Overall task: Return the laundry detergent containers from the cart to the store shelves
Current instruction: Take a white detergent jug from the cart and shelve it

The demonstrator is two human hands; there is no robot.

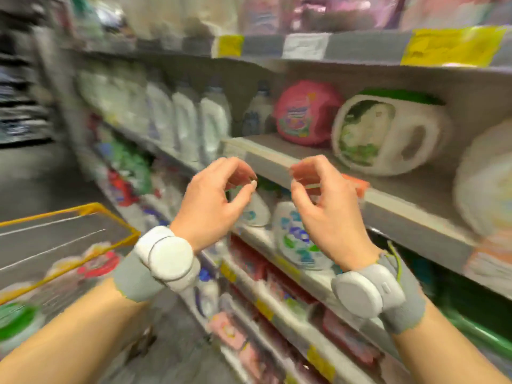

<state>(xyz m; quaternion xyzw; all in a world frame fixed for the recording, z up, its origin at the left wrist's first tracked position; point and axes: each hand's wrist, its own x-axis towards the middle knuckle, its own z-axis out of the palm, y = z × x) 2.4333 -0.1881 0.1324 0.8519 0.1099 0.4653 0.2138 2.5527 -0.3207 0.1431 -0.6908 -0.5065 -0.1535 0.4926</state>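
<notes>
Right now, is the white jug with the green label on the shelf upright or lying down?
Lying down. The white jug rests on its side on the shelf, its handle hole facing outward.

Whole frame smeared by motion blur; no label text legible anywhere. Cart (69, 217) cut off by left edge, only a yellow-rimmed corner in view; containers inside it (16, 325) blurred, kind not discernible. White jug with green label (388, 134) on middle shelf (304, 164): print unreadable. Pale round container (487, 184) cut by right edge. Lower-shelf bottles (293, 239) partly hidden behind left hand (213, 195) and right hand (324, 200). Both forearms run out of the bottom edge. Top shelf goods cropped by upper edge, a pinkish blur. Price tags (451, 45) illegible.
</notes>
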